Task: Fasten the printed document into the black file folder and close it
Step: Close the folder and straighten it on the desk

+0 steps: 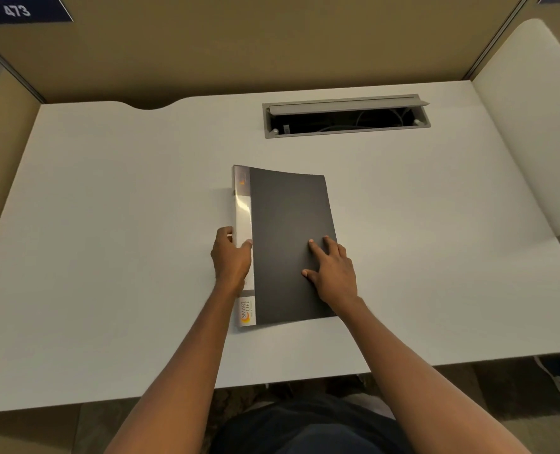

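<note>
white desk, closed folder under hands

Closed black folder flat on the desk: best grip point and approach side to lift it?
Probably the spine edge of the folder, from its left. That side is thick and stiff; the left hand already wraps it, while the right hand lies flat on the thin cover.

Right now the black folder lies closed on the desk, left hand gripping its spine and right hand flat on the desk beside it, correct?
Not quite. The head view shows the right hand pressing flat on the cover of the black folder, not on the desk beside it. The rest holds: the folder lies closed and the left hand grips its spine.
</note>
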`<action>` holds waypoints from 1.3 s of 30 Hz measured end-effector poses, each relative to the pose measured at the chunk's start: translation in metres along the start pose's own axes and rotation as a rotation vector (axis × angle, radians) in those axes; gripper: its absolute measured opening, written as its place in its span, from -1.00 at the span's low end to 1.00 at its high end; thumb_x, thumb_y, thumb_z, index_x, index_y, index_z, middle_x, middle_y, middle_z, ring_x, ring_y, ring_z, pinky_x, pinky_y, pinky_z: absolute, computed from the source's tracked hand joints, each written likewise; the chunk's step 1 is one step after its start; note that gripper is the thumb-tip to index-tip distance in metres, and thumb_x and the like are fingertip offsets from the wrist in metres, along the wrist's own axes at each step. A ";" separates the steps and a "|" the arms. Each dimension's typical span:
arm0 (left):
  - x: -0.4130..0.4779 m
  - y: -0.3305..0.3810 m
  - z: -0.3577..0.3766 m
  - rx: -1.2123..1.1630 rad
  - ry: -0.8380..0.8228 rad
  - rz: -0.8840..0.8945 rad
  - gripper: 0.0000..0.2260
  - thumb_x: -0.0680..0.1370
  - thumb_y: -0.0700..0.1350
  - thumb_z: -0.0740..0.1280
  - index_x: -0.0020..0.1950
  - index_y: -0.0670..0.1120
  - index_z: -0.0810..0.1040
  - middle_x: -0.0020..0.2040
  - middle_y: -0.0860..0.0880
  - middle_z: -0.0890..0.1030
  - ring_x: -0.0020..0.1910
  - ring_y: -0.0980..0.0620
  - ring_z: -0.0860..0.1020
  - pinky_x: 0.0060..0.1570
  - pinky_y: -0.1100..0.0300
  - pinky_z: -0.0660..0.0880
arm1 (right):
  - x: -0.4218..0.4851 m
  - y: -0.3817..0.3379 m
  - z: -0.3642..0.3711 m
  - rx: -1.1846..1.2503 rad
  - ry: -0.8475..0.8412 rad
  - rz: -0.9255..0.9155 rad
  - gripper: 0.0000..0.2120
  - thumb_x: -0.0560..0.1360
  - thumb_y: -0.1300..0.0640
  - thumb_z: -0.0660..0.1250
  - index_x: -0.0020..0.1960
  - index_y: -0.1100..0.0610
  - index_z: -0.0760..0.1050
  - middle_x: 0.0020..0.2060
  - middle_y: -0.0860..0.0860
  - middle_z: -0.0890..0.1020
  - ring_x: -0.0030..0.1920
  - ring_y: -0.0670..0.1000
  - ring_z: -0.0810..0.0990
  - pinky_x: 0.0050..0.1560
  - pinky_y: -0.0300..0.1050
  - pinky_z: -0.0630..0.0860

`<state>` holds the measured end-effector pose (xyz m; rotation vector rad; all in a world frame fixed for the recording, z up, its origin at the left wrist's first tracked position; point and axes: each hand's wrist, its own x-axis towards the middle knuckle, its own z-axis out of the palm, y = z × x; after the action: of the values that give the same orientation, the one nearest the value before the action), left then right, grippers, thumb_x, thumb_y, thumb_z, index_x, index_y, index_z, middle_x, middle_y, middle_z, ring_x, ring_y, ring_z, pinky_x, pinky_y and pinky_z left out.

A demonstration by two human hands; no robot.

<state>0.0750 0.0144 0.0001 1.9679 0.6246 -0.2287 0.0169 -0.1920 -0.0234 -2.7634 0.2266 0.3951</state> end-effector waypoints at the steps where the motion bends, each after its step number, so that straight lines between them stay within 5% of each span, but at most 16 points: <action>1: 0.000 -0.001 -0.001 -0.054 -0.028 -0.007 -0.61 0.60 -0.11 0.44 0.39 -0.08 0.41 0.34 -0.14 0.58 0.22 -0.21 0.62 0.27 -0.21 0.58 | 0.001 0.003 -0.001 0.062 0.013 0.009 -0.30 0.55 -0.15 0.39 0.60 -0.05 0.24 0.59 0.08 0.23 0.57 0.13 0.22 0.51 0.06 0.31; 4: 0.002 -0.007 -0.004 -0.179 -0.099 -0.048 -0.67 0.63 -0.09 0.40 0.35 0.01 0.39 0.31 -0.12 0.59 0.13 -0.17 0.64 0.21 -0.19 0.60 | 0.006 0.011 -0.007 0.315 0.104 0.084 -0.27 0.49 -0.12 0.47 0.56 0.03 0.28 0.51 0.07 0.32 0.51 0.14 0.29 0.50 0.06 0.34; 9: 0.006 -0.015 -0.008 -0.256 -0.157 -0.064 -0.68 0.64 -0.09 0.38 0.34 0.08 0.39 0.25 -0.05 0.60 -0.02 -0.07 0.65 -0.19 0.11 0.61 | 0.018 0.025 -0.019 0.573 0.137 0.233 -0.09 0.45 -0.13 0.53 0.62 0.13 0.15 0.51 0.10 0.33 0.50 0.13 0.32 0.50 0.05 0.34; 14: 0.011 -0.018 -0.012 -0.337 -0.175 -0.110 -0.69 0.64 -0.11 0.38 0.33 0.08 0.39 0.21 -0.07 0.62 0.00 -0.13 0.66 -0.02 -0.07 0.66 | 0.031 0.025 -0.029 0.711 0.065 0.259 -0.25 0.42 0.01 0.58 0.51 0.10 0.34 0.33 0.06 0.58 0.27 0.07 0.58 0.19 -0.19 0.43; 21: 0.029 -0.016 -0.031 -0.199 -0.046 -0.016 -0.70 0.62 -0.05 0.41 0.32 0.02 0.44 0.24 -0.07 0.62 0.07 -0.16 0.66 0.05 -0.10 0.64 | 0.048 -0.014 -0.033 0.589 0.132 0.210 -0.37 0.39 0.08 0.60 0.39 0.13 0.46 0.21 0.08 0.56 0.06 -0.01 0.52 0.09 -0.21 0.40; 30: 0.087 0.000 -0.083 0.037 0.135 0.020 -0.67 0.61 -0.05 0.42 0.34 -0.14 0.56 0.26 -0.17 0.66 0.11 -0.25 0.66 0.19 -0.26 0.60 | 0.090 -0.098 -0.025 0.600 0.073 0.138 -0.50 0.44 0.13 0.54 0.31 0.10 0.43 0.07 -0.04 0.38 -0.06 -0.04 0.43 0.12 -0.17 0.44; 39: 0.199 0.045 -0.119 0.088 0.149 0.045 -0.73 0.63 -0.10 0.40 0.27 -0.21 0.61 0.23 -0.22 0.67 0.09 -0.24 0.64 0.12 -0.08 0.57 | 0.180 -0.173 -0.038 0.620 0.050 0.145 -0.50 0.48 0.15 0.52 0.34 0.16 0.40 0.21 0.08 0.42 0.03 0.05 0.50 0.25 -0.06 0.49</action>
<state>0.2540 0.1681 0.0078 2.0949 0.6752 -0.0834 0.2320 -0.0644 0.0106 -2.1534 0.4747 0.2376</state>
